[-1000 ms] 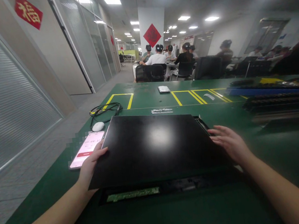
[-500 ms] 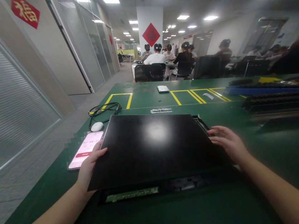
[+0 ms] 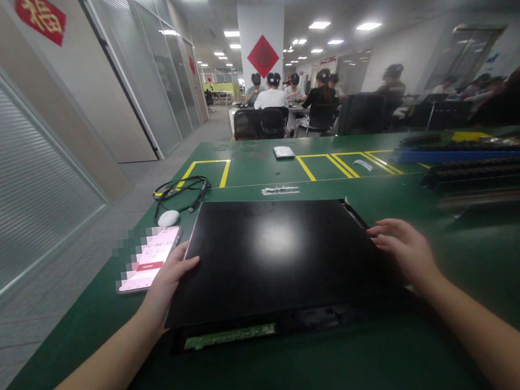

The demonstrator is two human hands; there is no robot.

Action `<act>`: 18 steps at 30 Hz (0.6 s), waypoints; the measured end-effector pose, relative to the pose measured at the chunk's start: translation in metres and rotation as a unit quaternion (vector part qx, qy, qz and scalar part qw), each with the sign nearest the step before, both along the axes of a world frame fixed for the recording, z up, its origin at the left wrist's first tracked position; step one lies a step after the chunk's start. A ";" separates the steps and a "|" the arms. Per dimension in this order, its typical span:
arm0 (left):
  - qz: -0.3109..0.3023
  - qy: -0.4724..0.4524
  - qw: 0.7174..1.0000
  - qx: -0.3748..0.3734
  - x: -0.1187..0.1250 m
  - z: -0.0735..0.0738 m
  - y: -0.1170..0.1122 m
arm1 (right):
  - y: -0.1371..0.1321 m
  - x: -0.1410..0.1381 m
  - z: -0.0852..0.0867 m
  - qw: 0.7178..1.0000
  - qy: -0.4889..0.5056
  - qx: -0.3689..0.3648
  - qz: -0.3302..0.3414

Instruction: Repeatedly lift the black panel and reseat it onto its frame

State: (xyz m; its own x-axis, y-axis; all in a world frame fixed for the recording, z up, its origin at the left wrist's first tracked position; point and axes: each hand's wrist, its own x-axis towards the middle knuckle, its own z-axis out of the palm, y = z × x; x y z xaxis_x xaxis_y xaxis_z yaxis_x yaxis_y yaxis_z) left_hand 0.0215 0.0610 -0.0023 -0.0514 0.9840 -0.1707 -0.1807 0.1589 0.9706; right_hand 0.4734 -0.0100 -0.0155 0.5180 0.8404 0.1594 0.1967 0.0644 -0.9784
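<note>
Head view: a black panel [image 3: 273, 275], glossy and bearing a round reflection, lies over a dark frame [image 3: 321, 318] on the green desk [image 3: 281, 380], between the two hands. The left hand [image 3: 169, 283] grasps the panel's left edge, thumb on the upper face and the other fingers closed around the side. The right hand [image 3: 405, 250] meets the right edge with fingers partly curled and slightly spread (its thumb is hidden, so whether it grips the panel or the frame cannot be told). A green circuit strip [image 3: 229, 337] shows below the panel's near edge. Just beside the left hand lies a lit phone [image 3: 155, 263], partly pixelated; beyond it are a white oval object [image 3: 169, 218] and a coiled black cable [image 3: 184, 190]. Yellow tape [image 3: 227, 174] marks the desk's far part.
</note>
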 end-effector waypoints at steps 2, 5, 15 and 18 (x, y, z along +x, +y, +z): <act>-0.003 -0.018 1.000 -0.005 0.003 0.002 -0.004 | -0.001 -0.001 0.001 1.000 -0.003 -0.002 -0.001; -0.010 -0.035 0.999 -0.009 0.007 0.008 -0.012 | -0.001 -0.001 0.001 1.000 -0.009 0.000 -0.003; -0.051 -0.033 0.997 -0.053 0.016 0.027 -0.027 | -0.005 -0.008 0.004 0.995 -0.077 -0.014 -0.064; -0.059 -0.024 0.996 -0.066 0.016 0.028 -0.028 | -0.004 -0.008 0.004 0.994 -0.087 -0.021 -0.063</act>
State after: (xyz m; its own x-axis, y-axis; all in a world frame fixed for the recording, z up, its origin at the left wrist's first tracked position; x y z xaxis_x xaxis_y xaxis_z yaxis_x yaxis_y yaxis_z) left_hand 0.0379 0.0334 0.0252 0.0742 0.9517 -0.2978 -0.2000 0.3068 0.9305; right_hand 0.4655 -0.0143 -0.0117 0.5876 0.7781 0.2221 0.3670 -0.0116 -0.9302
